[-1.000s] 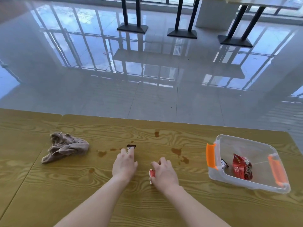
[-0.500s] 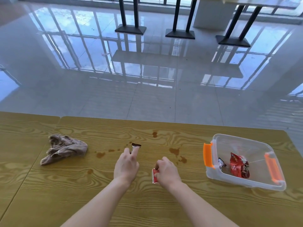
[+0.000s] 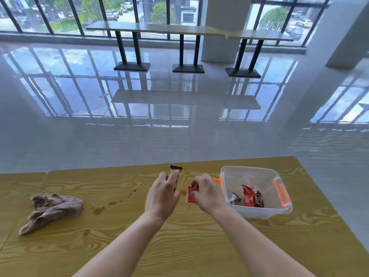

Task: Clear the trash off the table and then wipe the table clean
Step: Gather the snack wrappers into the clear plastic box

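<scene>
My left hand [image 3: 162, 193] holds a dark brown wrapper [image 3: 175, 170] upright above the wooden table [image 3: 179, 246]. My right hand [image 3: 207, 191] grips a red wrapper [image 3: 191, 195] just left of the clear plastic bin [image 3: 259, 211] with orange handles. Inside the bin lie a red snack bag [image 3: 252, 195] and a small dark wrapper [image 3: 233, 197]. A crumpled brown cloth [image 3: 51, 209] lies on the table at the left. Brown liquid stains [image 3: 98, 209] spot the wood between the cloth and my hands.
The table's far edge runs just beyond my hands and its right edge slants past the bin. A seam [image 3: 45, 174] splits the tabletop at the left. Beyond lie a glossy tiled floor and a long counter on black pedestal legs [image 3: 187, 66].
Both hands have lifted off the table with their wrappers and moved right toward the bin. The view has tilted up.
</scene>
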A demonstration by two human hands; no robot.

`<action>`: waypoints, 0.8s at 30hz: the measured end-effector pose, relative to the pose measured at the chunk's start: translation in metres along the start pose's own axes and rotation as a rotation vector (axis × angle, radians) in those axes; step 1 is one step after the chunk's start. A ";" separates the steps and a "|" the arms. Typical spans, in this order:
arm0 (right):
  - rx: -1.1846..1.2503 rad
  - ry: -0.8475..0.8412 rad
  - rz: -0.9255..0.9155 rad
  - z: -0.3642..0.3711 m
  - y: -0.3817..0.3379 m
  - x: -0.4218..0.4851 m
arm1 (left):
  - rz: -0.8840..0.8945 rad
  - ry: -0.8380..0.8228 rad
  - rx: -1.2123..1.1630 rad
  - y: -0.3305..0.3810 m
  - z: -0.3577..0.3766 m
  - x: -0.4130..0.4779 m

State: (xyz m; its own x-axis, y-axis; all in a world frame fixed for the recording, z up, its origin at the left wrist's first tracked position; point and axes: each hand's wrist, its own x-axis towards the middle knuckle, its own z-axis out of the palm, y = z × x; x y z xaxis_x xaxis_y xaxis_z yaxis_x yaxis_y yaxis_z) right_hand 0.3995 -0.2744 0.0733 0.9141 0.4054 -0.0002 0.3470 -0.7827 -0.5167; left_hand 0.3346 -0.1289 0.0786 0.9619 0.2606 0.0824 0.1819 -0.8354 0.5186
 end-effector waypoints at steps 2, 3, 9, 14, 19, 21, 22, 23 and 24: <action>0.009 0.050 0.023 -0.021 0.008 -0.001 | 0.055 0.017 -0.017 0.020 -0.001 0.007; 0.012 0.075 0.031 -0.031 0.013 -0.002 | 0.079 0.020 -0.022 0.030 0.000 0.010; -0.005 0.183 0.088 -0.086 0.052 -0.007 | 0.198 0.032 -0.030 0.085 0.014 0.026; -0.050 0.217 0.173 -0.116 0.097 -0.012 | 0.239 0.004 -0.065 0.129 0.043 0.035; -0.086 0.184 0.239 -0.126 0.143 -0.008 | 0.241 -0.051 -0.111 0.165 0.081 0.045; -0.077 0.172 0.259 -0.123 0.154 -0.006 | 0.211 -0.078 -0.127 0.170 0.094 0.049; -0.074 0.166 0.267 -0.121 0.161 -0.004 | 0.196 -0.092 -0.124 0.173 0.103 0.052; -0.075 0.157 0.272 -0.119 0.168 -0.002 | 0.185 -0.104 -0.114 0.175 0.110 0.056; -0.074 0.147 0.277 -0.117 0.174 -0.001 | 0.177 -0.116 -0.092 0.176 0.116 0.059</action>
State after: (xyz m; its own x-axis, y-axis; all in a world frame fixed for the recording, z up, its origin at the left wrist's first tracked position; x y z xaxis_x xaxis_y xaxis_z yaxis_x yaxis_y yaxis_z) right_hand 0.4839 -0.4662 0.0834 0.9946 0.1037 -0.0058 0.0900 -0.8883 -0.4504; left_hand 0.4468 -0.3168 0.0756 0.9951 0.0520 0.0840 -0.0065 -0.8140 0.5809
